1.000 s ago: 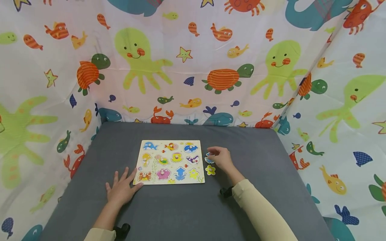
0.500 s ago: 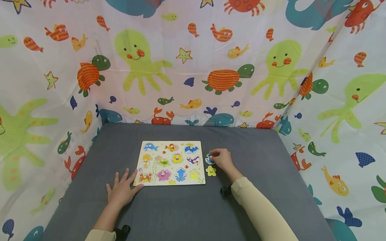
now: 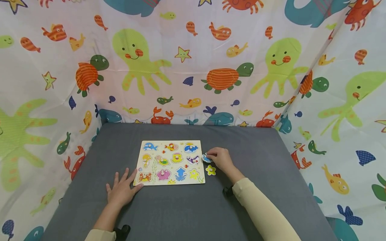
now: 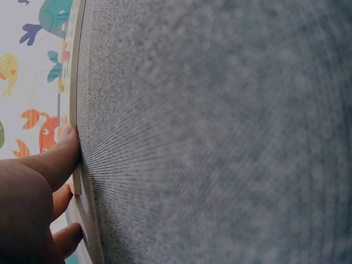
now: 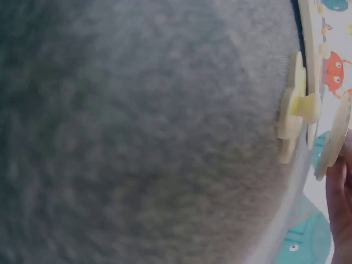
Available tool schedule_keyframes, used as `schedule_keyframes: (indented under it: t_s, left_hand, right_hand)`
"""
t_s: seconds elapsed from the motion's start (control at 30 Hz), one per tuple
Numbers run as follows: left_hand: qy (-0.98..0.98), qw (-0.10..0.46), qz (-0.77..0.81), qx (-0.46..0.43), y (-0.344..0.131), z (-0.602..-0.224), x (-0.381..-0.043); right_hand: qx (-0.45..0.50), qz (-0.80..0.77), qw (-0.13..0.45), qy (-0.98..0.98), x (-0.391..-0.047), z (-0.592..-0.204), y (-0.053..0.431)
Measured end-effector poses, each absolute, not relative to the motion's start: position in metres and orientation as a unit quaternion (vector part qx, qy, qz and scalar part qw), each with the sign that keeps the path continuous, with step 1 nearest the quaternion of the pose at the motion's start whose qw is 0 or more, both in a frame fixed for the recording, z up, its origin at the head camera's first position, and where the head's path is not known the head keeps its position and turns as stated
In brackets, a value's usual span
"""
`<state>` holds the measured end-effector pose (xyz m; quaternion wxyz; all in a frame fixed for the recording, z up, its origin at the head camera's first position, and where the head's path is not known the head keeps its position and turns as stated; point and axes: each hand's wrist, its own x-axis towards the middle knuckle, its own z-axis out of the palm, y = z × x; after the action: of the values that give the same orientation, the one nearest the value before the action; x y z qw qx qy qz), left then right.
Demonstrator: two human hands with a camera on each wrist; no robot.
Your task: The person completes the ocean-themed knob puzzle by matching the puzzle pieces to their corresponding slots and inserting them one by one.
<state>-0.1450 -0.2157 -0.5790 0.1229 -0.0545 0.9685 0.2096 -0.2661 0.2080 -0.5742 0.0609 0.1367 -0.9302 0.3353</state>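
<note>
A wooden peg puzzle board (image 3: 181, 183) with sea-animal pieces lies flat on the table. My left hand (image 3: 120, 190), fingers spread, rests at its lower left corner; in the left wrist view the thumb (image 4: 66, 146) touches the board's edge. Just right of the board, my right hand (image 3: 223, 160) pinches a blue-and-white puzzle piece (image 3: 206, 158). In the right wrist view this piece (image 5: 336, 137) is tilted and raised off the table, its knob hidden. A yellow flower-shaped puzzle piece (image 3: 211, 170) with a knob lies on the table below that hand.
The grey cloth-covered table (image 3: 181, 214) extends around the board. Curtains (image 3: 193, 80) printed with sea animals stand behind it and along both sides. A black strap mount (image 3: 228, 191) sits at the right wrist, another (image 3: 122, 231) at the left.
My right hand has picked up the blue-and-white piece and moved it slightly left, toward the board's right edge. The left hand has stayed where it was.
</note>
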Motion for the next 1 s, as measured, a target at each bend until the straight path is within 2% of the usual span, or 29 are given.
schedule_keyframes:
  t_s: [0.57,1.0]
  left_hand:
    - [0.969,0.122,0.208,-0.055,-0.217,-0.583,-0.145]
    - [0.969,0.122,0.206,-0.06,-0.217,-0.585,-0.146]
  right_hand:
    - [0.243,0.356,0.092,-0.897,-0.239,-0.541,0.163]
    - [0.292,0.374,0.012,-0.88,-0.222,-0.556,0.113]
